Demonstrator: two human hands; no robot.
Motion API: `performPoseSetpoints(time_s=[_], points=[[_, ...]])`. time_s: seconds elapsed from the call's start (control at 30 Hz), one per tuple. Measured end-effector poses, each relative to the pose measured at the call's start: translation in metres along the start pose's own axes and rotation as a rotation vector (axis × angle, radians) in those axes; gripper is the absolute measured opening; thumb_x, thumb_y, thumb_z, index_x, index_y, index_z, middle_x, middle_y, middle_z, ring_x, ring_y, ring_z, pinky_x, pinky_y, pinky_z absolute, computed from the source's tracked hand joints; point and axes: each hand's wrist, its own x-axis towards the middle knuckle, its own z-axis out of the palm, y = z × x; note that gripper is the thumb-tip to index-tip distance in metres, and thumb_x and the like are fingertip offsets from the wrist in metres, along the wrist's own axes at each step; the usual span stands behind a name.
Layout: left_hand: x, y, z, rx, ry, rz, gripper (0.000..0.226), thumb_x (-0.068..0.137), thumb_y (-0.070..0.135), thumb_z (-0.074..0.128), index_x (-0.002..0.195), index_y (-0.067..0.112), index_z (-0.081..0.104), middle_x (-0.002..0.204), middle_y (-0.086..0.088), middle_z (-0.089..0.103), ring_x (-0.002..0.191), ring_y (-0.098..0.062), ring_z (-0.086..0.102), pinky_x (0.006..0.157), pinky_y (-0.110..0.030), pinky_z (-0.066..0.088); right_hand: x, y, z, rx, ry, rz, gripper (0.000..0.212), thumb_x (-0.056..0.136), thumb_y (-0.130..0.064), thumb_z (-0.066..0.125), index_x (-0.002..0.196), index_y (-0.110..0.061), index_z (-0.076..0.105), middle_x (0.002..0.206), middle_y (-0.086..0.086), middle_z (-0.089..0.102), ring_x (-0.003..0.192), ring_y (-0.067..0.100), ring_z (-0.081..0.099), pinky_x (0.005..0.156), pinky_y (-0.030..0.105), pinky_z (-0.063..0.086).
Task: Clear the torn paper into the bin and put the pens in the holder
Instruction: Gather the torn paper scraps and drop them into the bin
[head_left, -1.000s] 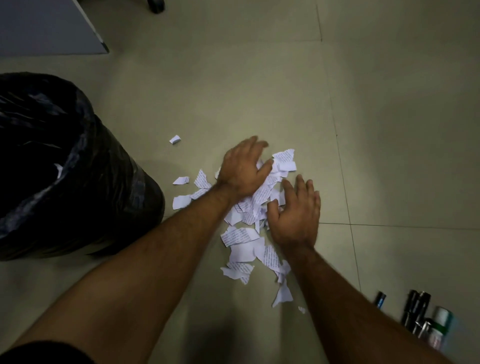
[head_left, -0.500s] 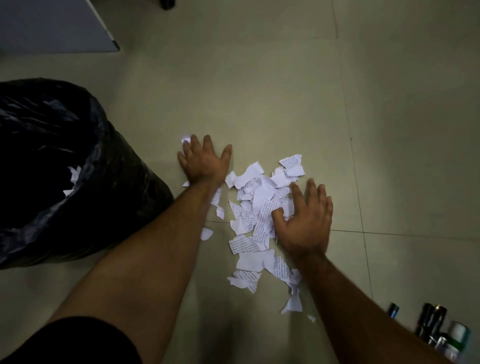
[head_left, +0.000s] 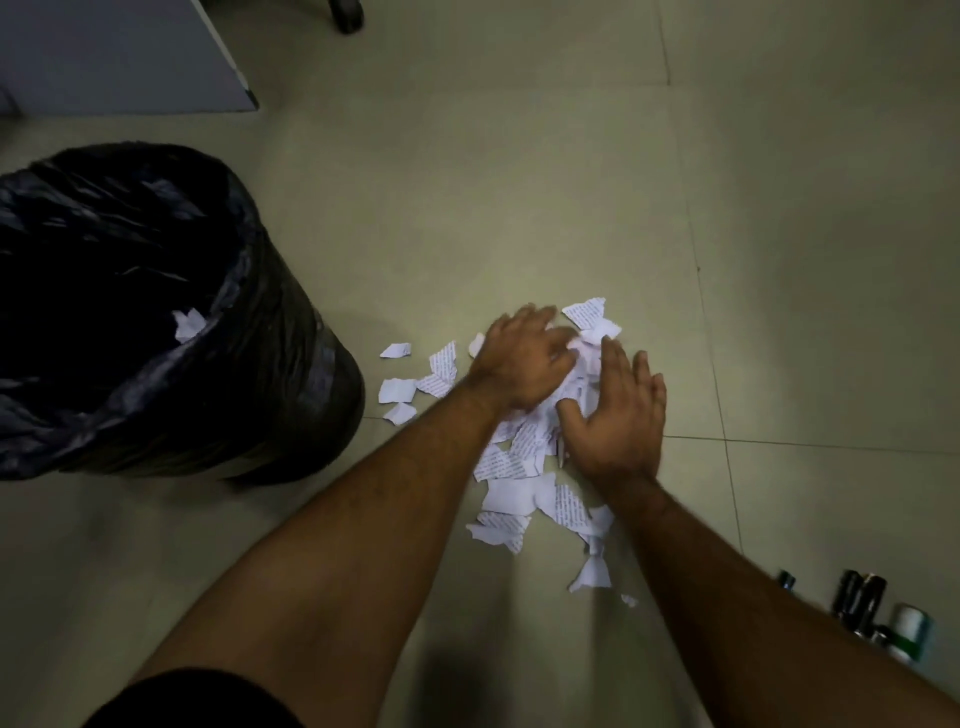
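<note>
Head view: both hands lie on the torn paper (head_left: 524, 457) heaped on the floor (head_left: 519, 182). Left hand (head_left: 519, 358) presses its far-left side, fingers loosely bent over scraps; right hand (head_left: 615, 415) flat, fingers straight — nothing gripped. Stray scraps lie left, near the black-lined bin (head_left: 291, 374); one scrap sits inside. Pens (head_left: 860, 600) lie near right — holder not identifiable.

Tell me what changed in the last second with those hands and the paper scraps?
The left hand swept out toward the bin, then came back onto the torn paper pile, closing in against the right hand to bunch the scraps. The right hand barely shifted. A few scraps remain loose near the bin; the pens are untouched.
</note>
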Motion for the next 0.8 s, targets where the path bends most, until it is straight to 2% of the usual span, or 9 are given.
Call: performPoseSetpoints(time_s=[0.07,0.13,0.2,0.27,0.37,0.43,0.57,0.7,0.8], points=[[-0.029,0.004,0.004,-0.046,0.091,0.093,0.053,0.09,0.045,0.032,0.121,0.02,0.067,0.133,-0.009,0.06,0.126,-0.028,0.053,0.106,-0.043,0.04,-0.002,0.001,-0.001,0.027,-0.002,-0.039,0.075,0.083,-0.045,0.036,0.151,-0.013,0.033,0.155,0.008,0.039,0.145,0.034,0.032,0.118,0.053,0.02],[-0.062,-0.001,0.01,-0.056,0.223,0.102,0.049,0.09,0.043,0.036,0.122,0.021,0.065,0.13,-0.005,0.062,0.122,-0.024,0.055,0.105,-0.042,0.039,0.0,0.002,-0.003,0.01,-0.03,-0.077,0.07,0.085,-0.042,0.032,0.149,-0.017,0.038,0.155,0.006,0.04,0.145,0.033,0.032,0.118,0.054,0.018],[-0.085,-0.015,0.012,-0.011,0.394,-0.018,0.045,0.092,0.041,0.042,0.128,0.022,0.06,0.135,-0.005,0.059,0.127,-0.023,0.051,0.109,-0.041,0.034,-0.002,0.004,-0.006,-0.017,-0.09,-0.126,0.067,0.084,-0.043,0.028,0.145,-0.023,0.046,0.154,0.003,0.041,0.145,0.033,0.03,0.118,0.053,0.016],[-0.087,-0.034,0.008,0.093,0.507,-0.256,0.048,0.091,0.045,0.045,0.129,0.02,0.058,0.135,-0.009,0.057,0.127,-0.029,0.051,0.109,-0.044,0.035,-0.008,0.005,-0.005,-0.023,-0.153,-0.189,0.066,0.083,-0.046,0.025,0.144,-0.028,0.047,0.156,0.001,0.038,0.147,0.03,0.026,0.12,0.05,0.014],[-0.079,-0.046,0.005,0.062,0.31,-0.584,0.064,0.087,0.065,0.039,0.133,0.024,0.054,0.138,-0.013,0.051,0.13,-0.036,0.046,0.108,-0.048,0.035,-0.015,0.008,-0.003,0.017,-0.189,-0.212,0.068,0.083,-0.049,0.025,0.146,-0.029,0.044,0.158,0.0,0.035,0.149,0.026,0.022,0.122,0.047,0.011],[-0.08,-0.034,0.015,0.003,0.199,-0.517,0.071,0.086,0.071,0.03,0.136,0.026,0.052,0.144,-0.013,0.047,0.135,-0.036,0.04,0.11,-0.05,0.032,-0.017,0.006,-0.003,0.041,-0.186,-0.191,0.071,0.082,-0.051,0.024,0.148,-0.028,0.042,0.158,-0.001,0.035,0.15,0.025,0.021,0.122,0.046,0.01],[-0.108,-0.007,0.029,-0.166,0.19,-0.258,0.076,0.087,0.066,0.019,0.147,0.024,0.039,0.151,-0.008,0.044,0.14,-0.029,0.038,0.114,-0.048,0.03,-0.032,-0.011,-0.006,0.159,-0.185,-0.114,0.078,0.079,-0.051,0.023,0.151,-0.023,0.035,0.158,-0.002,0.034,0.151,0.024,0.019,0.121,0.043,0.006],[-0.136,-0.019,0.016,-0.092,0.275,-0.304,0.073,0.082,0.063,0.039,0.145,0.024,0.04,0.147,-0.004,0.046,0.136,-0.025,0.041,0.113,-0.047,0.031,-0.038,-0.012,-0.008,0.199,-0.252,-0.083,0.086,0.074,-0.057,0.025,0.153,-0.023,0.031,0.159,-0.004,0.031,0.152,0.021,0.013,0.121,0.039,-0.001],[-0.144,-0.02,-0.001,-0.109,0.129,-0.348,0.089,0.067,0.066,0.056,0.145,0.027,0.038,0.148,-0.001,0.043,0.135,-0.025,0.041,0.111,-0.046,0.034,-0.032,-0.013,-0.017,0.19,-0.368,-0.044,0.096,0.066,-0.065,0.033,0.153,-0.027,0.027,0.162,-0.004,0.023,0.153,0.022,0.008,0.122,0.041,-0.002]])
